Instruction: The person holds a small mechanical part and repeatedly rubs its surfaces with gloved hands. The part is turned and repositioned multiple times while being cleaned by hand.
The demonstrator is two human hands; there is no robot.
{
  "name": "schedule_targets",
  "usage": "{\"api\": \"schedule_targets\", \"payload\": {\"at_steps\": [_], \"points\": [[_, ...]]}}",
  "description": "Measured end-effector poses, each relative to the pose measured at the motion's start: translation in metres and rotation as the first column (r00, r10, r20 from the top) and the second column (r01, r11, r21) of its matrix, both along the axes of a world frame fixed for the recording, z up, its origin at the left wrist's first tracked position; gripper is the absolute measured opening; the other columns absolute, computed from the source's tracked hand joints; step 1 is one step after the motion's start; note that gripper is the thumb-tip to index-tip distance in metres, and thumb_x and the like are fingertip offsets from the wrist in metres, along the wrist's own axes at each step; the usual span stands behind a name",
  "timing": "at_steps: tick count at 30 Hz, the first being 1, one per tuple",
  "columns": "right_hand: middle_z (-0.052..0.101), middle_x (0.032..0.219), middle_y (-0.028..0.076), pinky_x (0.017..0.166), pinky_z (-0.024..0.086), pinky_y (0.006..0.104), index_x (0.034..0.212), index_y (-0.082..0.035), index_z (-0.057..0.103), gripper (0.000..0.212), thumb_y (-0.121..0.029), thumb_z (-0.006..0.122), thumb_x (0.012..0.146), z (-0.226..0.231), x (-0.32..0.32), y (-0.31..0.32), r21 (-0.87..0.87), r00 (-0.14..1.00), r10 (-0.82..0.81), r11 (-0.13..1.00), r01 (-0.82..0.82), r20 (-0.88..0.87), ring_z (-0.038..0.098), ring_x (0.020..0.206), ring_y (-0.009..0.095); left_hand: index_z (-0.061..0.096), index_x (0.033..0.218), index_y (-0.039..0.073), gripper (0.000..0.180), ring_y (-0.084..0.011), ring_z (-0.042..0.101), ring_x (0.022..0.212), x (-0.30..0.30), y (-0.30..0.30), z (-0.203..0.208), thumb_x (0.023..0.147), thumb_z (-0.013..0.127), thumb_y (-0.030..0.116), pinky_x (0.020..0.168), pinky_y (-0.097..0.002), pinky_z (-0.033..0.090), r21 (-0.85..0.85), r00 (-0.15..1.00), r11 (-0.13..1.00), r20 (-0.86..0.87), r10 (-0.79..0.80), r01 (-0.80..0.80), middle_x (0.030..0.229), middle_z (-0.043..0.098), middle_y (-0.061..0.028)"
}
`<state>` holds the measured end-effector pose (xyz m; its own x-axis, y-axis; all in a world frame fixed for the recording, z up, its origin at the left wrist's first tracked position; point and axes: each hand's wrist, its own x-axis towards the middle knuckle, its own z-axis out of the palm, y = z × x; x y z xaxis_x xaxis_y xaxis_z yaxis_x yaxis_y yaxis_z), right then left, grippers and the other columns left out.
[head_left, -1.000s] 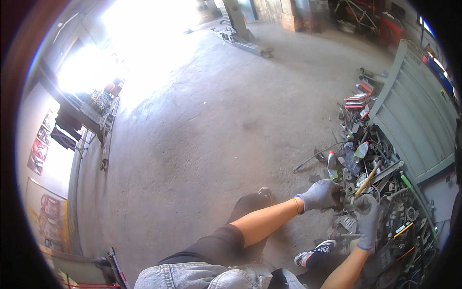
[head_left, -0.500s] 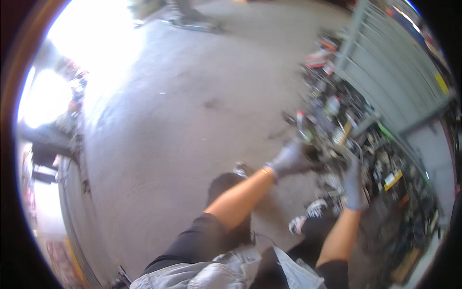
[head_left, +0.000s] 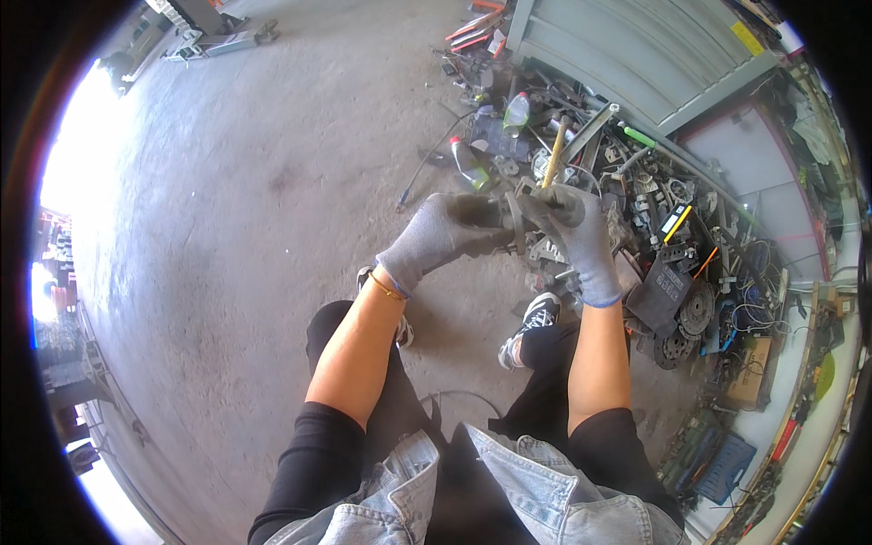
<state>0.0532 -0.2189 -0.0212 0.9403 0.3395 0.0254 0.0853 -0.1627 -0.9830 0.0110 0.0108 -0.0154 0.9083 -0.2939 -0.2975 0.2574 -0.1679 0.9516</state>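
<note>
My left hand (head_left: 445,234), in a grey glove with dark palm coating, is closed around one side of a dark metal part with a flange-like edge (head_left: 518,223). My right hand (head_left: 579,232), gloved the same way, has its fingers closed on the part's other side. The two hands hold it between them in front of me, over the near edge of a scrap pile. My fingers cover most of the part, so its exact kind cannot be made out. Just beyond my right hand, a yellow stick-like piece (head_left: 554,156) lies against the pile.
The heap of used parts (head_left: 627,173) spreads to the right, with two plastic bottles (head_left: 469,165) (head_left: 516,114), a dark flat plate (head_left: 660,296) and round discs (head_left: 698,309). Behind it stands a grey metal panel (head_left: 627,54). A blue case (head_left: 725,467) lies lower right. Concrete floor (head_left: 245,209) extends left.
My view has swung toward the right, so the pile sits further left and higher in the picture. Both hands stay together on the metal part, now seen without blur.
</note>
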Motion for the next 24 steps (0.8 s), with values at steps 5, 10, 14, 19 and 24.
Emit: {"api": "schedule_targets", "payload": {"at_steps": [5,10,14,19,24], "points": [[0.073,0.083,0.004,0.066,0.052,0.0268,0.092,0.002,0.073,0.015,-0.010,0.082,0.087,-0.001,-0.001,0.000,-0.058,0.994,-0.027,0.998,0.033,0.108,0.060,0.072,0.005,0.066,0.133,-0.003,0.049,-0.0069,0.066,0.081,0.000,-0.002,-0.009,0.093,0.079,0.024,0.071,-0.0238,0.055,-0.094,0.999,0.995,0.042,0.020,-0.016,0.098,0.073,-0.0017],[0.074,0.087,0.006,0.070,0.054,0.0267,0.095,0.001,0.075,0.016,-0.009,0.082,0.085,0.004,-0.002,0.001,-0.030,0.979,-0.002,1.000,0.009,0.206,0.065,0.076,0.008,0.065,0.133,-0.004,0.055,-0.0080,0.069,0.085,0.002,-0.005,-0.014,0.092,0.079,0.029,0.075,-0.0256,0.056,-0.183,0.992,0.979,0.065,0.104,-0.090,0.099,0.075,-0.0068],[0.072,0.094,0.003,0.076,0.052,0.0207,0.103,0.003,0.073,0.024,-0.011,0.084,0.087,0.010,-0.003,-0.003,-0.111,0.990,0.042,0.994,-0.026,0.136,0.065,0.087,0.007,0.065,0.132,-0.006,0.052,-0.0088,0.069,0.085,0.001,-0.003,-0.017,0.095,0.077,0.027,0.076,-0.0256,0.057,-0.197,0.992,0.976,0.057,0.110,-0.097,0.101,0.075,-0.0075],[0.070,0.095,0.002,0.076,0.052,0.0214,0.103,0.002,0.074,0.025,-0.013,0.085,0.086,0.009,-0.004,-0.002,-0.103,0.993,0.007,0.995,0.005,0.115,0.064,0.086,0.007,0.067,0.128,-0.007,0.046,-0.0104,0.070,0.086,0.000,-0.003,-0.015,0.097,0.074,0.027,0.077,-0.0260,0.058,-0.244,0.990,0.960,0.001,0.142,-0.138,0.103,0.075,-0.0082],[0.072,0.092,0.005,0.072,0.054,0.0257,0.098,-0.001,0.074,0.023,-0.014,0.086,0.083,0.009,-0.004,-0.001,-0.054,0.982,0.010,0.999,0.001,0.191,0.066,0.082,0.010,0.071,0.119,-0.007,0.040,-0.0116,0.071,0.083,0.001,-0.007,-0.013,0.098,0.072,0.027,0.074,-0.0266,0.058,-0.248,0.981,0.950,-0.020,0.193,-0.192,0.097,0.076,-0.0088]]}}
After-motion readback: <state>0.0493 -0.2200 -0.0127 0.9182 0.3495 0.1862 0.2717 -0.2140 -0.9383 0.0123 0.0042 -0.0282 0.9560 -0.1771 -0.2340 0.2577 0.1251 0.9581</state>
